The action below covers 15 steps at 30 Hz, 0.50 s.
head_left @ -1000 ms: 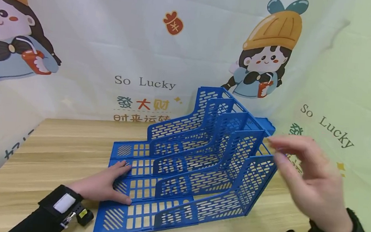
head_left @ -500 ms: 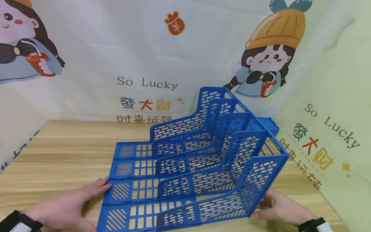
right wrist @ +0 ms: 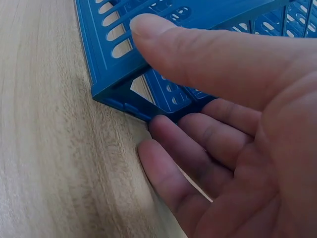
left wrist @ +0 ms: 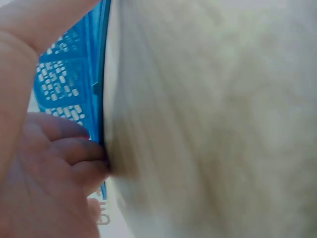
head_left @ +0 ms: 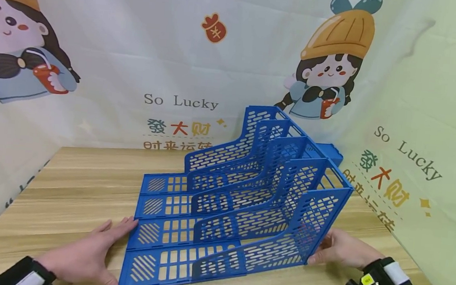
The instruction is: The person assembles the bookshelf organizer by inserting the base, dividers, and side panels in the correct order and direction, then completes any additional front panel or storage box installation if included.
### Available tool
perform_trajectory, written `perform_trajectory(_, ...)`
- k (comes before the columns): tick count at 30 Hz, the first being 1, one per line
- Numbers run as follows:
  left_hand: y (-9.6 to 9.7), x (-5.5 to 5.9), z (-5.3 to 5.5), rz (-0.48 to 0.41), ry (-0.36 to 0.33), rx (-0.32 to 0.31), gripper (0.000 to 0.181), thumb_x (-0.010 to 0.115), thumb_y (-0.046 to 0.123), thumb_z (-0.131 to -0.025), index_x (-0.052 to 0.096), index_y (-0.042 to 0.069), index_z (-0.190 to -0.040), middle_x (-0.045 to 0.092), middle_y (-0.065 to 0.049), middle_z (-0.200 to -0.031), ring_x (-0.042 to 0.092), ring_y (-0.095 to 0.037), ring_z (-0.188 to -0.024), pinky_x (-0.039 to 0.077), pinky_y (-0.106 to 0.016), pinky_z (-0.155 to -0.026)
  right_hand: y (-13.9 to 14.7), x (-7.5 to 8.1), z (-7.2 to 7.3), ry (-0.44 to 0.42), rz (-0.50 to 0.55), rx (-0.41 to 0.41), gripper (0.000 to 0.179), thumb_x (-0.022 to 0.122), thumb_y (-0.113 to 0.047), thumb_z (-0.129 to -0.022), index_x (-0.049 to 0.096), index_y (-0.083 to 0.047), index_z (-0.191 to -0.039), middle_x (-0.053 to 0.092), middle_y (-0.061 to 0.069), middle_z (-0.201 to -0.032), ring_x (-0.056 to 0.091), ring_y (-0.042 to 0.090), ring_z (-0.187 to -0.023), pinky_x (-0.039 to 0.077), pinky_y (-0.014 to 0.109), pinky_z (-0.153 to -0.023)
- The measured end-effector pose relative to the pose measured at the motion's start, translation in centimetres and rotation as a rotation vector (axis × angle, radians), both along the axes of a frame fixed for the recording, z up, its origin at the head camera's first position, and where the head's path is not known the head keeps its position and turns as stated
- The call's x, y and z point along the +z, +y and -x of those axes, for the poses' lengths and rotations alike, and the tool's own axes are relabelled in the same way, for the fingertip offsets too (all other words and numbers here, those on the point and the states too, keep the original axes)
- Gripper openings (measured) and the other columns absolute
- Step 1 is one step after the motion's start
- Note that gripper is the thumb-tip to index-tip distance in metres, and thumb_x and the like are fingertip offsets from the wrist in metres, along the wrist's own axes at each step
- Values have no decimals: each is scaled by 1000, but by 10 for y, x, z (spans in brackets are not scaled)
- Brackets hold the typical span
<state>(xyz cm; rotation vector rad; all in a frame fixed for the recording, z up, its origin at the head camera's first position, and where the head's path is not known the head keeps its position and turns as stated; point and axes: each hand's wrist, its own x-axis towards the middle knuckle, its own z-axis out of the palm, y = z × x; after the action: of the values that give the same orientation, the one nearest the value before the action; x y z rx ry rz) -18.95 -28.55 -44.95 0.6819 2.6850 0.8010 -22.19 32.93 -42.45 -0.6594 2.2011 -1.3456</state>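
A blue plastic desktop file rack (head_left: pixel 242 216) stands on the table, with perforated upright dividers forming several slots and a flat slotted base extending to the left. My left hand (head_left: pixel 88 252) is spread at the base's left end, fingertips against the edge and thumb near the front corner. In the left wrist view the fingers (left wrist: pixel 81 153) meet that blue edge. My right hand (head_left: pixel 342 250) grips the lower rear corner of the rack. The right wrist view shows its thumb (right wrist: pixel 193 54) over the side panel and its curled fingers (right wrist: pixel 185 144) at the bottom back edge.
Behind the rack a blue piece (head_left: pixel 330 153) shows at the right. The wooden table (head_left: pixel 86 184) ends at a printed cloth backdrop (head_left: pixel 117 60) at the back and on both sides.
My left hand has drawn back from the top of the base to its left edge. My right hand has come down from the upper right to the rear lower corner.
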Motion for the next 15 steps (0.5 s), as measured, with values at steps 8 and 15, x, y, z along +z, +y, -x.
perform_trajectory(8, 6, -1, 0, 33, 86, -9, 145, 101, 54, -53, 36, -7, -167, 26, -35, -176, 22, -68, -158, 25, -81, -121, -12, 1, 5, 50, 5, 3, 61, 85, -4, -92, 57, 11, -144, 72, 29, -138, 73, 8, -119, 54, 21, -102)
perform_trajectory(15, 8, 0, 3, 38, 41, 10, 143, 101, 55, -56, 36, -8, -167, 21, -33, -178, 22, -64, -161, 26, -78, -122, -52, 3, 3, 102, -40, -4, 46, 90, -10, -90, 73, 5, -130, 81, 19, -125, 78, 14, -111, 56, 20, -100)
